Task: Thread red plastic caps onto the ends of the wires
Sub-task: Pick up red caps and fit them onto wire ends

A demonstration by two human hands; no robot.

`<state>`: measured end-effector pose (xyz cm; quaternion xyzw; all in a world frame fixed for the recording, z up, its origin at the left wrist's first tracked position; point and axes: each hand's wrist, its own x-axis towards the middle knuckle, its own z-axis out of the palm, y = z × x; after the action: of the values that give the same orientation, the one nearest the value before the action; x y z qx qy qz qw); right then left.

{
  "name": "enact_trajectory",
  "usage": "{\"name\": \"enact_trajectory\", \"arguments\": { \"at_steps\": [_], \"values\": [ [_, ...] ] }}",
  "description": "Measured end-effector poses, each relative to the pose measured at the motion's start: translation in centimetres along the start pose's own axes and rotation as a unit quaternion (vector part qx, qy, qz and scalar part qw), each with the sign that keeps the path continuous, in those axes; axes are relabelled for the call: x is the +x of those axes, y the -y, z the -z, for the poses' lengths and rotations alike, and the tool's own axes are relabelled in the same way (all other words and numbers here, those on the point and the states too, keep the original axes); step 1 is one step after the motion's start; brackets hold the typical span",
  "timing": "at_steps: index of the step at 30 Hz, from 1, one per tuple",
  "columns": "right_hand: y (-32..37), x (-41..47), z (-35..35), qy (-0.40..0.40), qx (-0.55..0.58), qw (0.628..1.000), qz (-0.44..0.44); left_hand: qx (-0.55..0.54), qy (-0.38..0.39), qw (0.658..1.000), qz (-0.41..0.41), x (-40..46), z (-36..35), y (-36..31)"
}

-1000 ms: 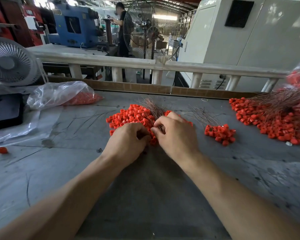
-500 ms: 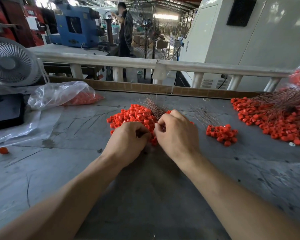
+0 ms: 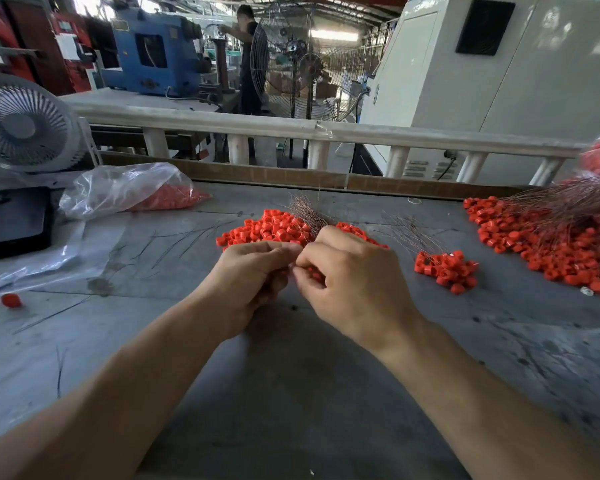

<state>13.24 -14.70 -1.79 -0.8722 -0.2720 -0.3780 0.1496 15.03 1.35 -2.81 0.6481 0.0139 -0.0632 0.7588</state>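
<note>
A loose pile of red plastic caps lies at the middle of the grey table. My right hand is closed around a bundle of thin wires that fans out above its knuckles; red caps show between its fingers. My left hand is curled, its thumb and fingertips pinched against the right hand's fingertips just in front of the pile. What the left fingers pinch is hidden. A small bunch of capped wires lies to the right.
A large heap of capped wires fills the right side. A clear plastic bag of caps, a black tray and a white fan stand at the left. One stray cap and loose wires lie left.
Both hands have stayed over the near edge of the pile. The fingertips have worked closer together, and the right hand has turned a little so its thumb shows.
</note>
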Motion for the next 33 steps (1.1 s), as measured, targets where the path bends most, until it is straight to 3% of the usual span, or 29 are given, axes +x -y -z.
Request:
{"name": "enact_trajectory", "arguments": {
  "at_steps": [6, 12, 21, 33],
  "values": [
    [0.7, -0.2, 0.8, 0.052, 0.053, 0.995, 0.059, -0.067, -0.002, 0.998, 0.009, 0.0, 0.4, -0.4],
    [-0.4, -0.4, 1.7, 0.130, 0.122, 0.984, 0.007, -0.142, -0.046, 0.989, -0.004, 0.5, 1.3, -1.0],
    [-0.5, -0.4, 2.6, 0.196, 0.204, 0.959, 0.000, -0.174, -0.084, 0.981, -0.031, 1.1, 2.4, -1.1],
    [-2.9, 0.1, 3.8, 0.349, 0.261, 0.893, -0.117, -0.185, -0.102, 0.976, -0.053, 1.1, 2.6, -1.2]
  ]
}}
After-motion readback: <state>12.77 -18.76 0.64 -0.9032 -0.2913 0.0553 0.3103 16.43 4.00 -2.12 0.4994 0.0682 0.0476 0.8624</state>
